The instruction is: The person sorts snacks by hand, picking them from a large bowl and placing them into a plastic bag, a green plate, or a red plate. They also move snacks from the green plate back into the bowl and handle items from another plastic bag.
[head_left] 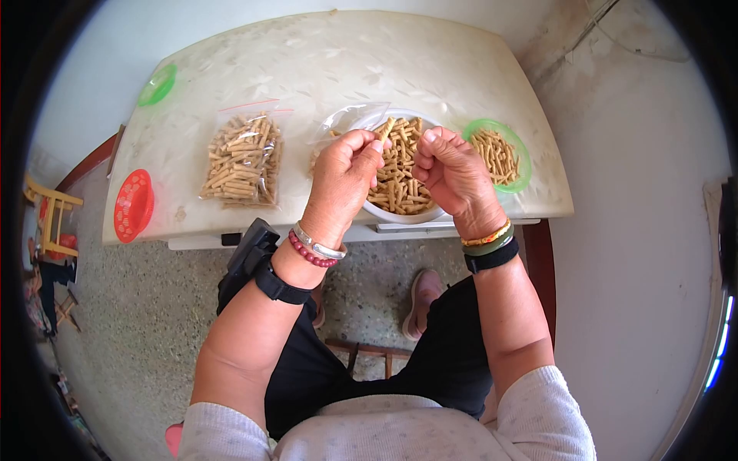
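Note:
Both hands are raised over a white bowl [370, 209] filled with short, pale brown stick-shaped pieces [400, 180]. Between thumb and fingertips, my left hand [344, 170] pinches one brown stick [387, 129], which points upward. My right hand [455, 173] is closed just to the right, its thumb pressed to curled fingers; whatever is in it, if anything, is hidden. A clear plastic bag [344, 115] lies at the bowl's left side, partly behind my left hand.
Left of the bowl lies a filled zip bag of sticks [243, 157]. A green dish [525, 165] with thinner sticks stands at right. A red basket [134, 206] and another green dish [157, 84] sit along the table's [346, 54] left edge. A wall [623, 192] rises on the right.

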Demonstrator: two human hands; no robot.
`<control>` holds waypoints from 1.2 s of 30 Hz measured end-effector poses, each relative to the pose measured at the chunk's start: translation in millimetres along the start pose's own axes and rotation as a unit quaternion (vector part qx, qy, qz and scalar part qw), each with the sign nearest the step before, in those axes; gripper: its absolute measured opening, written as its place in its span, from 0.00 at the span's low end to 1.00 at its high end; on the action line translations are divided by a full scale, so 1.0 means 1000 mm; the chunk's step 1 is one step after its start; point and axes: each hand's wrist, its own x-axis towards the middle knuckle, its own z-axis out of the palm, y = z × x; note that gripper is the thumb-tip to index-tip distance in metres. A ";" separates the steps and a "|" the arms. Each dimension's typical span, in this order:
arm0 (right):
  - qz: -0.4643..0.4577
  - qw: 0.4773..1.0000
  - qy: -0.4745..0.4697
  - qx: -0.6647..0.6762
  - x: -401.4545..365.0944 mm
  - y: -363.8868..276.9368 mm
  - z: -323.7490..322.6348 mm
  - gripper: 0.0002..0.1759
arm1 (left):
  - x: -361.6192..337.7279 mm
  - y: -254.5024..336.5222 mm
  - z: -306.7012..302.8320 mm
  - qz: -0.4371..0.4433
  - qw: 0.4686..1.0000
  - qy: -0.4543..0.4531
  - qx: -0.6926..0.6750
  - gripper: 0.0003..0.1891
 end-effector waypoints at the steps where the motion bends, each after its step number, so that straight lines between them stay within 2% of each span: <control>1: -0.005 1.000 -0.003 -0.025 0.001 0.001 0.000 0.09 | 0.001 -0.001 0.000 0.001 1.000 0.001 0.000 0.09; 3: -0.011 0.999 -0.008 -0.051 0.002 0.003 0.003 0.08 | 0.003 -0.005 -0.001 0.026 0.999 0.002 0.019 0.08; 5: -0.026 0.994 0.049 -0.093 0.000 0.003 0.022 0.08 | 0.003 -0.005 -0.003 0.040 0.998 0.000 0.038 0.07; 7: -0.030 0.992 0.037 -0.117 0.000 0.002 0.031 0.09 | 0.004 -0.008 -0.004 0.087 0.985 0.016 0.148 0.06; 8: -0.040 0.990 0.044 -0.125 0.000 0.003 0.033 0.09 | 0.004 -0.009 -0.004 0.141 0.975 0.021 0.169 0.05; 12: -0.073 0.988 0.040 -0.128 0.003 0.006 0.032 0.07 | 0.003 -0.005 -0.008 0.157 0.968 0.020 0.197 0.05; 14: -0.093 0.986 0.071 -0.119 0.005 0.006 0.034 0.05 | 0.004 0.005 -0.017 0.194 0.962 0.047 0.189 0.06; 15: -0.114 0.982 0.103 -0.109 0.007 0.005 0.036 0.03 | 0.004 0.016 -0.025 0.209 0.948 0.087 0.225 0.07; 17: -0.137 0.976 0.107 -0.131 0.012 0.003 0.038 0.03 | 0.019 0.019 -0.046 0.223 0.934 0.176 0.218 0.05; 19: -0.158 0.969 0.112 -0.153 0.017 0.004 0.044 0.03 | 0.032 0.018 -0.060 0.220 0.933 0.180 0.221 0.06; 21: -0.212 0.941 0.109 -0.241 0.026 0.010 0.055 0.04 | 0.043 0.013 -0.065 0.216 0.931 0.188 0.225 0.07; 22: -0.248 0.923 0.105 -0.274 0.033 0.016 0.057 0.05 | 0.047 0.011 -0.065 0.208 0.935 0.159 0.237 0.09; 23: -0.247 0.924 0.103 -0.274 0.037 0.020 0.059 0.05 | 0.050 0.009 -0.066 0.201 0.939 0.130 0.249 0.11; 26: -0.285 0.823 0.138 -0.472 0.044 0.027 0.065 0.05 | 0.056 0.002 -0.064 0.162 0.931 0.106 0.311 0.12; 27: -0.284 0.824 0.138 -0.471 0.044 0.027 0.067 0.05 | 0.057 0.000 -0.064 0.151 0.922 0.093 0.343 0.12; 28: -0.249 0.809 0.139 -0.514 0.043 0.026 0.070 0.05 | 0.056 0.001 -0.063 0.116 0.936 0.072 0.324 0.10; 29: -0.213 0.793 0.139 -0.554 0.043 0.027 0.071 0.05 | 0.057 0.001 -0.063 0.115 0.936 0.072 0.324 0.10; 30: -0.255 0.763 0.122 -0.581 0.044 0.029 0.071 0.06 | 0.058 0.001 -0.063 0.126 0.935 0.089 0.320 0.09; 36: -0.341 0.704 0.078 -0.618 0.051 0.030 0.065 0.09 | 0.063 0.002 -0.068 0.154 0.925 0.150 0.314 0.08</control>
